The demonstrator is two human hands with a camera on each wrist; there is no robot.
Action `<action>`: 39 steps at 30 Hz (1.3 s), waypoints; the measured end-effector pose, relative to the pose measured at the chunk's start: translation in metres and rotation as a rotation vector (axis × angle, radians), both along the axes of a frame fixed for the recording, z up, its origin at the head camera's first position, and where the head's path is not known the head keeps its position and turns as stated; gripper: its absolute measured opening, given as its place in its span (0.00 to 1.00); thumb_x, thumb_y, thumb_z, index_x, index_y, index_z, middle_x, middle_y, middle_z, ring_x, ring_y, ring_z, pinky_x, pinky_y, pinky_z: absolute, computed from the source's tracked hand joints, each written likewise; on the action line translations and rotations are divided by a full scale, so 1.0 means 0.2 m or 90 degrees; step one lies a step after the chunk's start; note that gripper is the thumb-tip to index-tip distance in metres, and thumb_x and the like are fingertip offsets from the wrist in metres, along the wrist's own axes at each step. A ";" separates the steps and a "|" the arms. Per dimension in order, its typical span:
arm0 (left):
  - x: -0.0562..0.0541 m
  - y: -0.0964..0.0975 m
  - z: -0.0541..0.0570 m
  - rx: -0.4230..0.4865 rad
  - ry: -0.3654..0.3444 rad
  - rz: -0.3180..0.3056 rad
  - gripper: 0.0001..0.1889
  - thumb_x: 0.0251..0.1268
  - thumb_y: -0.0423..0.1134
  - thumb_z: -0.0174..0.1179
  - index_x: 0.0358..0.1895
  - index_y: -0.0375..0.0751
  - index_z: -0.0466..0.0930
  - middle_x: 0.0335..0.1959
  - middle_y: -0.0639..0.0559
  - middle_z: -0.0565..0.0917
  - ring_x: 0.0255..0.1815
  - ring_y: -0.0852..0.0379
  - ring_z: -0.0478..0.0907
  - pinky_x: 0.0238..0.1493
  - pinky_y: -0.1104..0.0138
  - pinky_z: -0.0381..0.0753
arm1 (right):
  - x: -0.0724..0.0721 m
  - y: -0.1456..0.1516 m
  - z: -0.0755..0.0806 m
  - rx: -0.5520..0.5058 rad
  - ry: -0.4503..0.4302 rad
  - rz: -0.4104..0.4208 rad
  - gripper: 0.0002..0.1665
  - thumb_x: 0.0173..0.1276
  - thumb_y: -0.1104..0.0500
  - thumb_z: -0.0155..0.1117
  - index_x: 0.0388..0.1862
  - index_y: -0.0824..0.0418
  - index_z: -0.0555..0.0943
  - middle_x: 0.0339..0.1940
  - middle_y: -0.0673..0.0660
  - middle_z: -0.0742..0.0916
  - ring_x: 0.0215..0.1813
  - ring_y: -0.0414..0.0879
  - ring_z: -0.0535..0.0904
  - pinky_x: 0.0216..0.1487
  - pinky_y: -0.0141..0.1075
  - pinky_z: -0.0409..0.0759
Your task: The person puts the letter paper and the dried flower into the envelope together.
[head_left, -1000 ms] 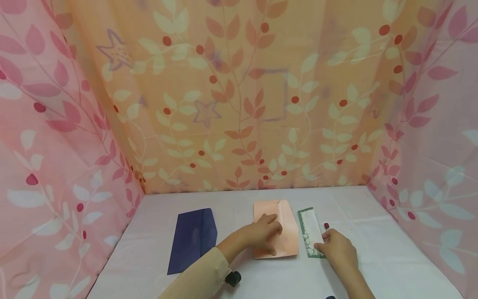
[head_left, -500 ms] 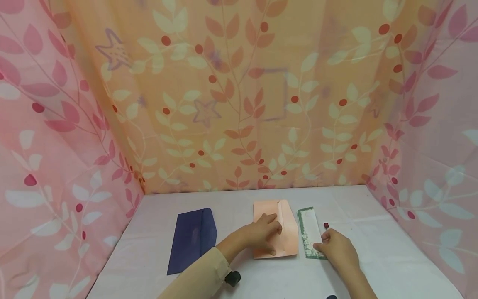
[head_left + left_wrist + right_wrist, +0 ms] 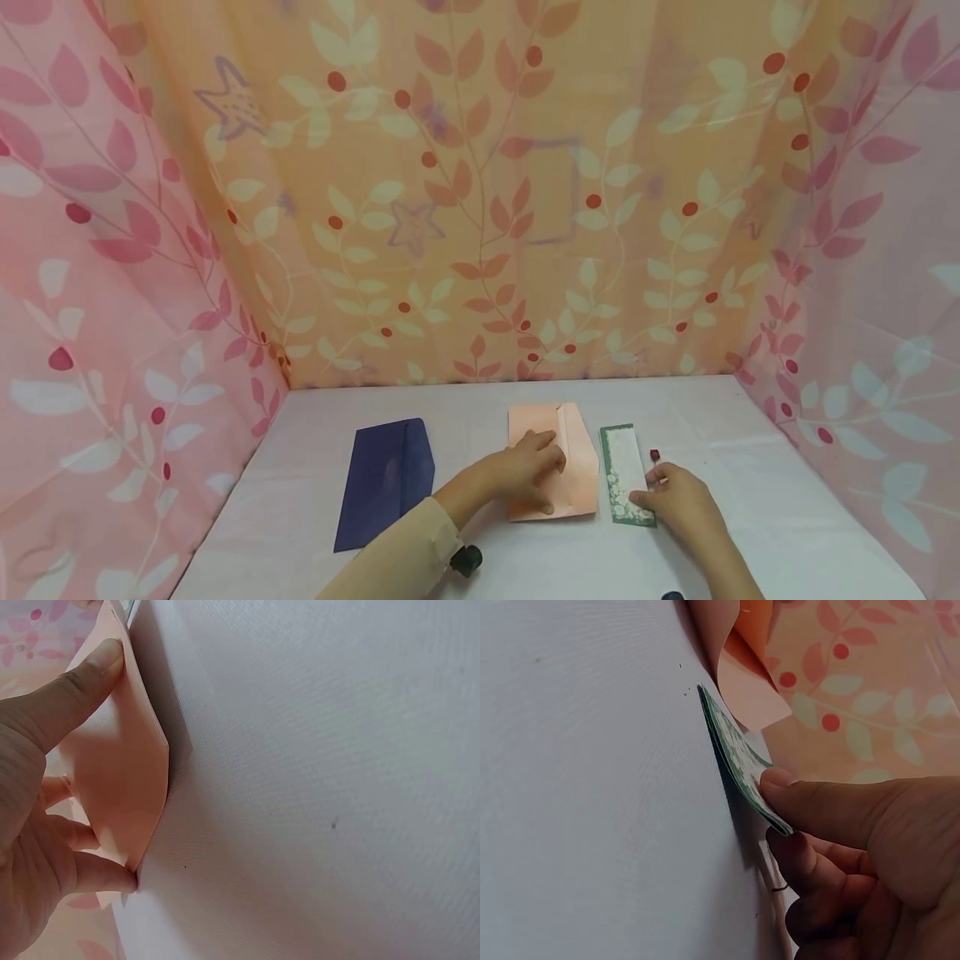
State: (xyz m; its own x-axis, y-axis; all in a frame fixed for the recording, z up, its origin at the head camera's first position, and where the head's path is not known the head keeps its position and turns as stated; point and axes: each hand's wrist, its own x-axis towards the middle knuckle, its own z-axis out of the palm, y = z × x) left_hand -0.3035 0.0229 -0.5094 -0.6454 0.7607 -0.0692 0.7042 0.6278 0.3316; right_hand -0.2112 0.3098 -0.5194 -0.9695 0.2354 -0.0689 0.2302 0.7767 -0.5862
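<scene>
A peach envelope (image 3: 581, 467) lies on the white table with its flap to the right. My left hand (image 3: 528, 471) rests on it, fingers spread; in the left wrist view the thumb presses its near part and the envelope (image 3: 112, 780) bows up. To the right is a slim folded card (image 3: 626, 467) with a green floral border. My right hand (image 3: 682, 500) pinches its right edge between thumb and fingers; in the right wrist view the card (image 3: 739, 761) tilts up from the table, its left tip pointing at the envelope's flap.
A dark blue envelope (image 3: 382, 475) lies at the left, partly behind my left sleeve (image 3: 408, 546). A small dark red bud-like thing (image 3: 655, 455) on a thin stem sits just beyond my right fingers. A black wrist device (image 3: 467, 560) is under my left forearm. Floral curtains (image 3: 480, 208) surround the table.
My right hand and the card have shifted slightly toward me, the card a little to the right. The left hand stays in place on the peach envelope.
</scene>
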 end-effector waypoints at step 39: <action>0.00 -0.01 0.01 0.010 -0.011 -0.004 0.27 0.51 0.55 0.79 0.50 0.65 0.71 0.80 0.53 0.60 0.81 0.44 0.55 0.68 0.41 0.72 | -0.02 0.02 0.01 -0.148 0.035 -0.015 0.25 0.73 0.50 0.65 0.56 0.70 0.79 0.36 0.55 0.88 0.40 0.45 0.80 0.40 0.37 0.74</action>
